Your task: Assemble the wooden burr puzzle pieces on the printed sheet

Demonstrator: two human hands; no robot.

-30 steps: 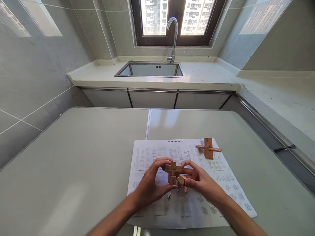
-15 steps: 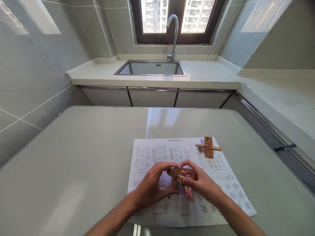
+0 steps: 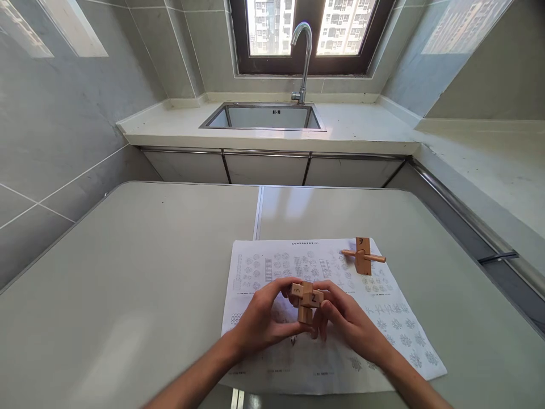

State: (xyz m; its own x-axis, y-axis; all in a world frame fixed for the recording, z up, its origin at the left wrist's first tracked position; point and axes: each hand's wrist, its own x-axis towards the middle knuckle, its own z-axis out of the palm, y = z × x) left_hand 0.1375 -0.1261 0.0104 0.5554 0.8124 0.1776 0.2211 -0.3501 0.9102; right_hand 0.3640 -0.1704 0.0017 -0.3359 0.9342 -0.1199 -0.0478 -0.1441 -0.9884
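Note:
Between my two hands is a wooden interlocking puzzle (image 3: pixel 305 301) made of several short blocks, with a 2 marked on one block end. My left hand (image 3: pixel 266 315) is closed on its left side, fingers at the top and thumb at the bottom. My right hand (image 3: pixel 347 318) grips the right side, thumb and fingers against the numbered block; some fingertips are hidden behind it. Under the hands lies a printed paper sheet (image 3: pixel 251 363) covered in small diagrams. On its upper right corner rests another wooden puzzle piece (image 3: pixel 363 261), a flat block with a rod through it.
The sheet lies on a pale table (image 3: pixel 128 272) with a seam down its middle. Beyond the table is a white counter (image 3: pixel 170 122) with a sink (image 3: pixel 264 129) and a chrome faucet (image 3: pixel 304 62) under a window. Tiled walls stand at both sides.
The puzzle has turned so that its numbered faces now point toward me. My right fingers have shifted closer around its right side, and the view has moved slightly.

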